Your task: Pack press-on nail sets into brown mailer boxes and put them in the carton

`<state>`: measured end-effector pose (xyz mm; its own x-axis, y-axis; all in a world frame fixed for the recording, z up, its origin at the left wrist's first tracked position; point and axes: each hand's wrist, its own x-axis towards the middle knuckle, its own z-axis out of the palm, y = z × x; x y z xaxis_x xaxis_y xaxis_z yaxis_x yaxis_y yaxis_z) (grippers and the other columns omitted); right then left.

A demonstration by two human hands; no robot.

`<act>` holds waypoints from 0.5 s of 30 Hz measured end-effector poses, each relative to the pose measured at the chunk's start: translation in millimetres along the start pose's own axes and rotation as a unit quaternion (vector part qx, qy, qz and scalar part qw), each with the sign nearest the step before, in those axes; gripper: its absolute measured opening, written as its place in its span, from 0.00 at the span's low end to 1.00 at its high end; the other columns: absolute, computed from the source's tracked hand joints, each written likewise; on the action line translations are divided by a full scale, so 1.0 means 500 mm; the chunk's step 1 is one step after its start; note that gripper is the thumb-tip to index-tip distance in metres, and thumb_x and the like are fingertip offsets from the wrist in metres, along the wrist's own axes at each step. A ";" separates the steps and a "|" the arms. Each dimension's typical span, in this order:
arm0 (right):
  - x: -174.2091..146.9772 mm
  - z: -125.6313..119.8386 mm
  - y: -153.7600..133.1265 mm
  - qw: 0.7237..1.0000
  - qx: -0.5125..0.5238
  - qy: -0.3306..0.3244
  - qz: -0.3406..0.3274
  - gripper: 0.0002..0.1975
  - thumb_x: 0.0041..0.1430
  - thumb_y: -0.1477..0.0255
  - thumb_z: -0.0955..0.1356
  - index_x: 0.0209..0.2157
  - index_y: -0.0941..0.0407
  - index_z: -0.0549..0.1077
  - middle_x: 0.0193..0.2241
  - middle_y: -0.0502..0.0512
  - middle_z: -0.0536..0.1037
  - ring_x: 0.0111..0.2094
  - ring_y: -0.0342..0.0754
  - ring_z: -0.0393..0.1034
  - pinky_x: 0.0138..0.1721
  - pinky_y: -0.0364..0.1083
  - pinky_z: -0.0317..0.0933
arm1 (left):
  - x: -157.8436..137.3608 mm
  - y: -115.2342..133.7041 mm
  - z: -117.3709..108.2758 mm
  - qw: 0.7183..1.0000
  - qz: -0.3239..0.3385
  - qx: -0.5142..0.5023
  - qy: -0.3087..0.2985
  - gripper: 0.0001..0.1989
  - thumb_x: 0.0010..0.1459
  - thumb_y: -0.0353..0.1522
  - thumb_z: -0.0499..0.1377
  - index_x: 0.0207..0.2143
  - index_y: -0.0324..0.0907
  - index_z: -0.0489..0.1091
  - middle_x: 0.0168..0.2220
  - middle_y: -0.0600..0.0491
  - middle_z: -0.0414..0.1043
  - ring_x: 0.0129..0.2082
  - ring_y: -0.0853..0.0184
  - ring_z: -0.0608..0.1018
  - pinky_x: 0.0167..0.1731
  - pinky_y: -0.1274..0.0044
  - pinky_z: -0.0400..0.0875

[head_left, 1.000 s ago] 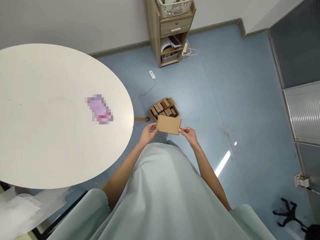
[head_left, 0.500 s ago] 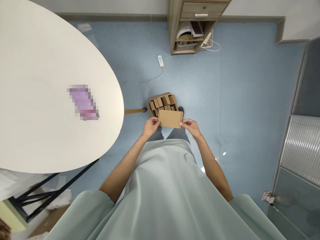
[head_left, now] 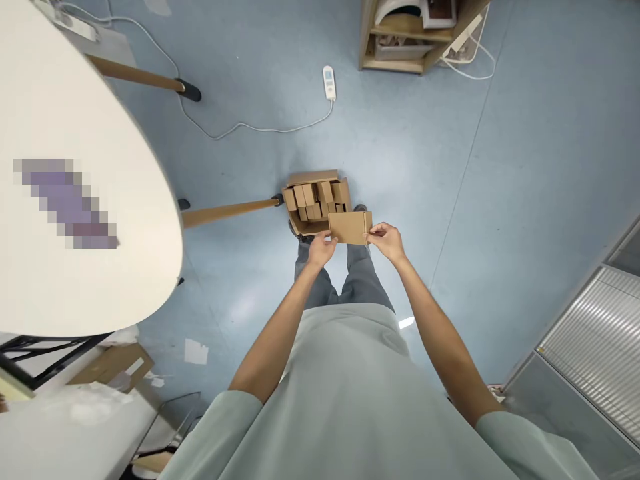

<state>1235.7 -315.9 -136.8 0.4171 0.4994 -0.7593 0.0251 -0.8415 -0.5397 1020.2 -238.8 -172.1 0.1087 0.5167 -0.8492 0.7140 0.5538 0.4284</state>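
A flat brown cardboard box (head_left: 347, 228) is held level in front of my legs, between both hands. My left hand (head_left: 323, 249) grips its left end, thumb on the near corner. At the opposite end, the fingers of my right hand (head_left: 387, 240) pinch the edge beside a narrow side flap. Below and slightly left, an open carton (head_left: 313, 178) rests on the floor by my feet. Several small brown boxes (head_left: 305, 195) stand inside it in rows. The held box hides the carton's near right corner.
To the left is a white round-edged table (head_left: 150, 267) with wooden legs (head_left: 230, 212) and a blurred purple item (head_left: 70, 207) on top. A white corded controller (head_left: 329, 83) lies on the floor ahead. A wooden cabinet (head_left: 393, 65) stands beyond; a cardboard box (head_left: 113, 365) sits lower left.
The view has turned and shifted, so the table sits further left and the cabinet is higher. Both hands still hold the box, now over the carton's right side, uncovering more of the carton.
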 end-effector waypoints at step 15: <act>0.378 0.153 0.139 0.976 -0.186 0.110 0.001 0.07 0.55 0.71 0.74 0.29 0.53 0.72 0.41 0.56 0.76 0.38 0.52 0.73 0.51 0.52 0.67 | 0.199 -0.084 0.059 0.999 0.004 -0.047 -0.011 0.15 0.65 0.34 0.61 0.52 0.39 0.77 0.49 0.44 0.83 0.51 0.58 0.83 0.59 0.65 0.75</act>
<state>1246.6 -264.5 -345.7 0.6024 0.4751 -0.6414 0.3354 -0.8798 -0.3367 1021.6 -230.0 -283.8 0.1306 0.5075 -0.8517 0.6455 0.6085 0.4616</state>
